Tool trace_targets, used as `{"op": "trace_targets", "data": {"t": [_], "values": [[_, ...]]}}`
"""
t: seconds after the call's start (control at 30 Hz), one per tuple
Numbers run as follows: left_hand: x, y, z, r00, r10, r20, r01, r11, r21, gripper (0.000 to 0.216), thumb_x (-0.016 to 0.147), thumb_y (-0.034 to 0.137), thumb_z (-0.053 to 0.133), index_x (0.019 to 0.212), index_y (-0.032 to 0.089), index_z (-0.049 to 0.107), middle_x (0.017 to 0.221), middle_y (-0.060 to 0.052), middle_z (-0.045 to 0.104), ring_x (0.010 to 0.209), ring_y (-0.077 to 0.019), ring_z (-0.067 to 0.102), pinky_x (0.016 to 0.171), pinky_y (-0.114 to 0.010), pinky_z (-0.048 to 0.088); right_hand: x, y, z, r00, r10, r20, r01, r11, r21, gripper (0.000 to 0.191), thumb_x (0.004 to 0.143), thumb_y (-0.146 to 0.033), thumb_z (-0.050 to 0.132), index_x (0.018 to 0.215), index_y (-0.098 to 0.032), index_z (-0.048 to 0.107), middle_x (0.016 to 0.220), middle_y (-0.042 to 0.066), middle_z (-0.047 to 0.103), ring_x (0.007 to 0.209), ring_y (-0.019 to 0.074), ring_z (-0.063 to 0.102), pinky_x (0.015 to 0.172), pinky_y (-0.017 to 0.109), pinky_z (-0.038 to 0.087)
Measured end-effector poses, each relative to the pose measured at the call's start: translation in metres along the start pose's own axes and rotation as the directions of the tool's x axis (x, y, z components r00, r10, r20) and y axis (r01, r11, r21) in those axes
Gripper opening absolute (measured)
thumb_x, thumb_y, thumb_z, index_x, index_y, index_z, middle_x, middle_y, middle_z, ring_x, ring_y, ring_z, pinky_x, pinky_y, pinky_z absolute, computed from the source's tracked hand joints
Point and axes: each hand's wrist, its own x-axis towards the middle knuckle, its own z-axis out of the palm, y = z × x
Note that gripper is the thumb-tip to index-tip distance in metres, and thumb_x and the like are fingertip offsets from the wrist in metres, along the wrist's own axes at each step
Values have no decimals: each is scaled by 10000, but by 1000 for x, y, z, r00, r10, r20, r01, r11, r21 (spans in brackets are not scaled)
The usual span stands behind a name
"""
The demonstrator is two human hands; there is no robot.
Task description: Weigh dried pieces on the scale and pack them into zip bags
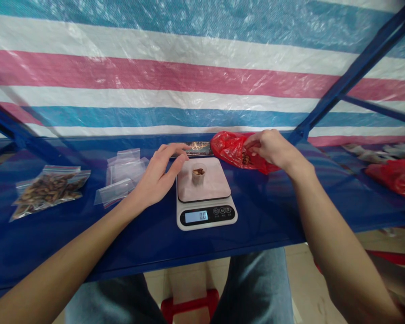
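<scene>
A white kitchen scale [206, 210] stands on the blue shelf, its display lit. On its platform sits a small cup [198, 174] with brown pieces inside. My left hand [158, 176] hovers just left of the scale, fingers spread and empty, fingertips near the platform's back corner. My right hand [273, 147] reaches into a red plastic bag [231, 148] behind and right of the scale, its fingers pinched among brown pieces in the bag's mouth. What the fingers hold is hidden.
Clear zip bags [123, 176] lie left of my left hand. Filled bags of brown pieces [50, 191] lie at the far left. A phone [197, 147] lies behind the scale. Another red bag [396, 177] sits far right. Blue frame struts [344, 85] rise at right.
</scene>
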Motion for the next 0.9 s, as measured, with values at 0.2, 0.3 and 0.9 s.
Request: {"op": "trace_targets", "data": {"t": [0.2,0.3,0.9], "values": [[-2,-4,-1,999,2,-53,-2,1000,-8,323,1085,375,426,1274,231,645,1097,-49,751,1094,-227,656,1018,-417,497,-3,-12,-9,995,-10,-94,9,1000,-16,352,750,2,540,879,-161,824,884,103,824,791,266,760,758,363,547],[-2,-8,-5,995,26,-101,-22,999,46,288,1074,323,428,1212,256,672,1026,-31,748,1043,-224,662,961,-408,517,-5,-22,-10,957,-21,-289,16,1000,-20,311,830,-56,541,926,-170,814,885,103,805,760,242,727,771,375,539],[3,-19,-23,945,291,-148,-244,931,273,267,930,97,466,725,204,599,743,-16,667,780,-188,579,779,-372,461,-12,-73,23,714,-155,-683,361,917,170,254,896,-61,519,822,-225,698,800,28,678,709,177,594,628,330,437]]}}
